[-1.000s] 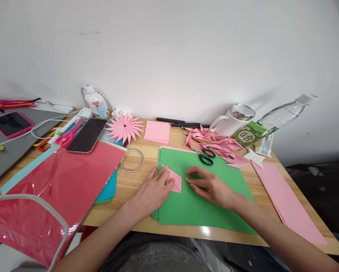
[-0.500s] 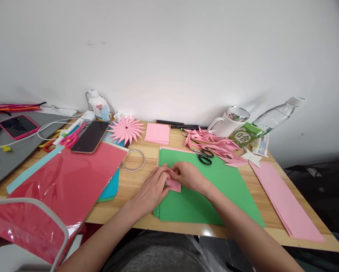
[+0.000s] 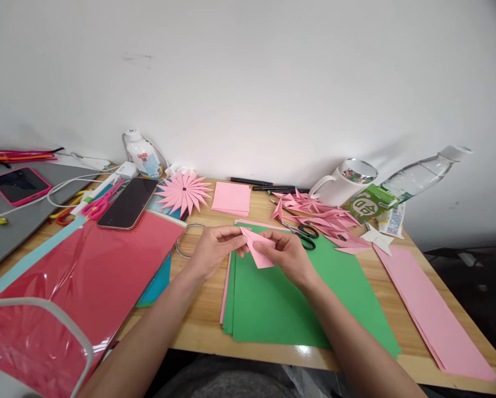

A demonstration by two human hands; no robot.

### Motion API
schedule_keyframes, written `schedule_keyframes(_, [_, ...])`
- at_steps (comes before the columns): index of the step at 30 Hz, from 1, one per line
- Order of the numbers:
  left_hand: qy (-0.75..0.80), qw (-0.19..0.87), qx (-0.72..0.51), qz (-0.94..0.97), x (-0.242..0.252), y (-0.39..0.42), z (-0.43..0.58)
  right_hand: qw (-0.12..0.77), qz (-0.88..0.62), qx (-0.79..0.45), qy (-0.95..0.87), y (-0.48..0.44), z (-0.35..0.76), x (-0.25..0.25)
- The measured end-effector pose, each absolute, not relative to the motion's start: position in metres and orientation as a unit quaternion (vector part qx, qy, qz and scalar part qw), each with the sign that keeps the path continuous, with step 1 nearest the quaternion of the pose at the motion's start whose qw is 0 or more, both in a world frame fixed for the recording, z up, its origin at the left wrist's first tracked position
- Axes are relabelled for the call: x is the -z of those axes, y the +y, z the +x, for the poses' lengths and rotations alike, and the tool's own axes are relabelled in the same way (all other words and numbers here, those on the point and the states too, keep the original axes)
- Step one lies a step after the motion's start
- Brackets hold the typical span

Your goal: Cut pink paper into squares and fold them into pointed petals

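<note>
Paper [image 3: 260, 261], pink and folded, is pinched by the nearly closed left hand [image 3: 210, 251], near its far tip, and right hand [image 3: 293, 257], at its right side, over green sheets [image 3: 289, 309]. Uneven pressure could skew its creases; squeezing might crumple that tip.

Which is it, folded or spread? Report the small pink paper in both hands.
Folded: the small pink paper, pinched by the left hand and right hand, narrows to a sharp point.
</note>
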State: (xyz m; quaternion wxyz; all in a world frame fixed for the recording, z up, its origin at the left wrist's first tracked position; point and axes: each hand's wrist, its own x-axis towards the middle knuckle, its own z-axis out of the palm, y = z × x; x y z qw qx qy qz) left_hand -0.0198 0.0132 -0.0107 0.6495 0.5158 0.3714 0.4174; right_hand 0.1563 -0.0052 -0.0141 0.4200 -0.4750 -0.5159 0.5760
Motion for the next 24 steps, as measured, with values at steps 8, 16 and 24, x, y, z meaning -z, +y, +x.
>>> schedule_keyframes(8, [0.361,0.697,-0.423,0.452,0.0127,0.0219,-0.0139,0.417,-0.493,-0.561,-0.518,-0.0083,0.1625,0.0125])
schedule_keyframes(16, [0.364,0.709,-0.42,0.434,0.0147,0.0229,-0.0168,0.404,-0.5,-0.494,-0.586,-0.0127,0.1647,0.0161])
schedule_keyframes(24, [0.364,0.721,-0.415,0.42,0.0134,0.0216,-0.0168,0.378,-0.505,-0.48,-0.61,-0.013,0.1658,0.0167])
